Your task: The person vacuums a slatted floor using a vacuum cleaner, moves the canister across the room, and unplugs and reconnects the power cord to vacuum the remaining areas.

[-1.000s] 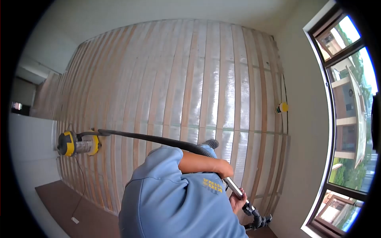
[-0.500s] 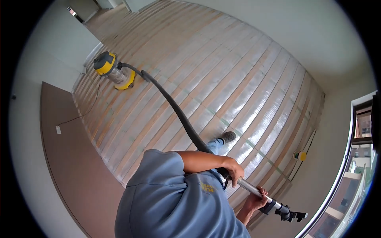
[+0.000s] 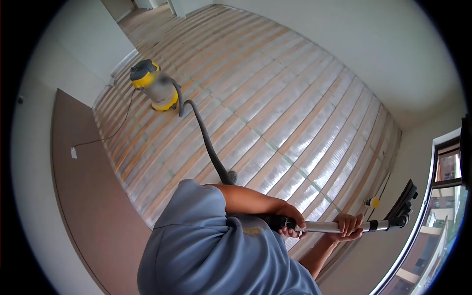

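My left hand [image 3: 291,221] is closed around the dark handle where the hose meets the silver vacuum wand [image 3: 319,226]. Farther along the tube, my right hand [image 3: 347,227] wraps round the metal near its far end. A black floor nozzle [image 3: 402,200] sits on the wand's tip, raised off the floor and angled upward close to the window wall. From the handle, partly hidden by my left arm, the grey hose [image 3: 210,147] runs back to a yellow and grey vacuum cleaner [image 3: 160,91] standing upright on the floor.
Wooden battens [image 3: 236,130] with silvery sheeting between them cover the floor. A brown door [image 3: 81,172] is at the left, with the vacuum's cord crossing near it. A window [image 3: 440,221] is at the right, and a small yellow-and-white item [image 3: 372,202] is by the wall.
The wand has swung up to nearly level, and its nozzle now shows broadside, pointing upward. My right hand has moved up and right. The hose bends more, and my shoe is mostly covered.
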`<state>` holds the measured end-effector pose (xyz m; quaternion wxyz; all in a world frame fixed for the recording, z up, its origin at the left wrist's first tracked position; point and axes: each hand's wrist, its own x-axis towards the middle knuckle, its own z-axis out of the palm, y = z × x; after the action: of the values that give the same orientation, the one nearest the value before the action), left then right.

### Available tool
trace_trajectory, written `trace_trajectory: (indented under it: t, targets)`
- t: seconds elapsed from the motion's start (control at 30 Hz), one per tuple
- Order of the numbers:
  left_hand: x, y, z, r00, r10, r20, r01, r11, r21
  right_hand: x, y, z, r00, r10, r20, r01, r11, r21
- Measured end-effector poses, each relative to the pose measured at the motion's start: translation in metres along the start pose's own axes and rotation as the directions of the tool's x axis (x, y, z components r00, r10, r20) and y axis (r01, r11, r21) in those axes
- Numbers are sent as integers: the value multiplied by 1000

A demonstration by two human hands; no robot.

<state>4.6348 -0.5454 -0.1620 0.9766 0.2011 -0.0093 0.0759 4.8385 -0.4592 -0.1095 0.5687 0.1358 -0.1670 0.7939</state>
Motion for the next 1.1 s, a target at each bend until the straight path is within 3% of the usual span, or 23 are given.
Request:
trace_trajectory:
  t: [0.03, 0.1, 0.17, 0.2, 0.23, 0.27, 0.3, 0.37, 0.4, 0.47, 0.57, 0.63, 0.67, 0.73, 0.9, 0.97, 1.0, 1.03, 1.1]
  targets:
    - [-13, -4, 3, 996, 36, 81, -31, 997, -72, 5, 16, 5, 997, 25, 78, -29, 999, 43]
    - [-58, -1, 10, 997, 61, 37, -61, 998, -15, 18, 63, 15, 995, 45, 86, -47, 999, 26]
    - [-102, -2, 15, 908, 321, -271, -250, 931, 266, 20, 111, 17, 996, 73, -44, -75, 996, -56]
    - [-133, 4, 14, 873, 353, -335, -169, 865, 472, 23, 135, 11, 991, 78, -105, -90, 990, -110]
    - [-159, 2, 8, 872, 360, -331, -179, 864, 470, 23, 158, 5, 983, 121, -138, -136, 985, -105]
    - [-183, -5, 3, 726, 454, -516, 55, 709, 703, 20, 180, -1, 973, 137, -186, -160, 981, -112]
    - [-205, -13, 1, 531, 589, -609, 342, 509, 790, 17, 201, -8, 960, 153, -235, -185, 976, -119]
    - [-260, -21, 32, 395, 580, -712, 353, 620, 701, 10, 239, -19, 919, 174, -354, -222, 970, -99]
    - [-280, -32, 34, 321, 645, -694, 397, 574, 717, 7, 257, -21, 902, 179, -394, -220, 974, -62]
    - [-323, -32, 80, 264, 594, -760, 583, 529, 617, 7, 286, -30, 879, 187, -440, -212, 977, -8]
    - [-374, -46, 108, 239, 699, -674, 779, 277, 563, 12, 317, -49, 851, 161, -500, -143, 987, 75]
    - [-393, -47, 111, 176, 777, -605, 791, 255, 557, 22, 338, -54, 785, 139, -604, -124, 990, 67]
    - [-397, -45, 103, 201, 770, -605, 792, 236, 563, 25, 345, -61, 756, 117, -644, -111, 993, 51]
    - [-403, -32, 86, 85, 879, -469, 819, 207, 536, 38, 356, -71, 711, 78, -699, -84, 996, 26]
    - [-441, 20, 58, 225, 748, -625, 793, 233, 563, 100, 378, -77, 813, 81, -576, -113, 993, -19]
    - [-463, 57, 47, 404, 508, -761, 440, 621, 648, 138, 387, -85, 858, 116, -500, -139, 990, -8]
    - [-474, 70, 30, 541, 364, -758, 225, 806, 547, 159, 391, -100, 904, 150, -401, -149, 988, 33]
    - [-481, 81, 15, 629, 342, -698, 19, 891, 454, 185, 402, -105, 926, 168, -339, -154, 986, 67]
    - [-505, 114, 0, 711, 236, -662, -82, 963, 255, 237, 428, -116, 943, 178, -282, -128, 974, 186]
